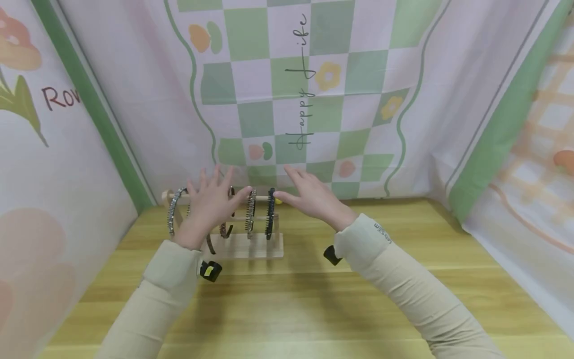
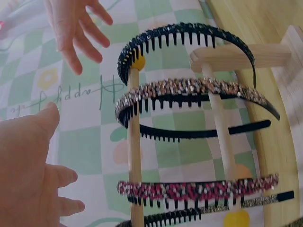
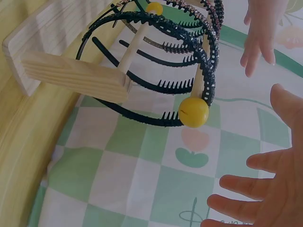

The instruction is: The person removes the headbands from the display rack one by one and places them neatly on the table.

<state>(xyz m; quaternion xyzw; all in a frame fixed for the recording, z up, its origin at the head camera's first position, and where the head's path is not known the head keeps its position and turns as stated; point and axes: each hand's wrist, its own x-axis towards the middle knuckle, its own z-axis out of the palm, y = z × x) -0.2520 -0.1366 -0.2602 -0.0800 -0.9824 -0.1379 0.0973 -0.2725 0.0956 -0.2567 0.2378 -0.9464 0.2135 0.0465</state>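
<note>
Several toothed, sparkly headbands hang on a wooden rack (image 1: 275,247). A black beaded headband (image 1: 270,215) is at the right end, and a silver one (image 1: 172,214) is at the left end. The left wrist view also has a copper-and-silver headband (image 2: 175,88) and a pink-and-silver one (image 2: 165,190). My left hand (image 1: 208,204), fingers spread, overlaps the rack's left half in the head view and hides some headbands. Beside the rack's right end, my right hand (image 1: 316,197) reaches out with straight fingers, its thumb close to the black headband. Neither hand holds anything.
The rack stands toward the back left of a wood-grain table (image 1: 358,299). A yellow ball (image 3: 193,112) caps one end of its upper rod. Behind the table hangs a green-checked curtain (image 1: 291,114), with printed cloth on both sides. Each wrist wears a black device (image 1: 211,270).
</note>
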